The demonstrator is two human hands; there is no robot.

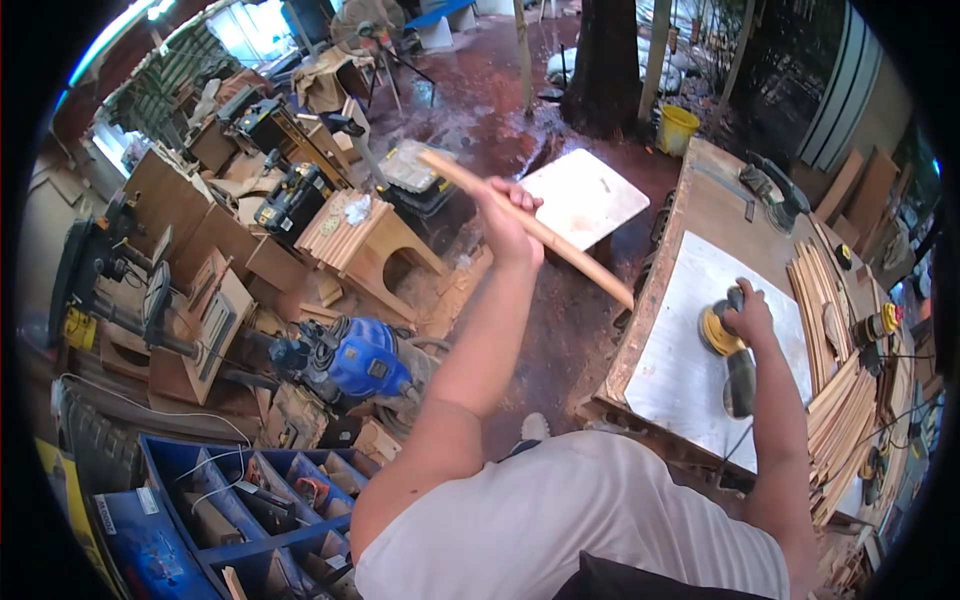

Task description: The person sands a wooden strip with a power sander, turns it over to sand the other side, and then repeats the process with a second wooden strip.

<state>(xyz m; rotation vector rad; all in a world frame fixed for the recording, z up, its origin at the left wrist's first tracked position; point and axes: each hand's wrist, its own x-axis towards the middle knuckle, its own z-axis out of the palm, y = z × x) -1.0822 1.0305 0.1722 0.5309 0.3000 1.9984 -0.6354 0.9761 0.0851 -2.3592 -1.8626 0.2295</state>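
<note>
Slat (585,262), one, in left hand (505,228); sander (716,333), one, under right hand (752,316)

Sander (716,333) on sheet (680,285), slats (818,300) right of it, stick (580,265) left of bench (715,190)

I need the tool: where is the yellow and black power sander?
Head view, right side: the right hand grips the yellow and black sander over the pale grey sheet on the workbench, beside the thin wooden slats.

No legible txt, labels or nos. anywhere.
</note>
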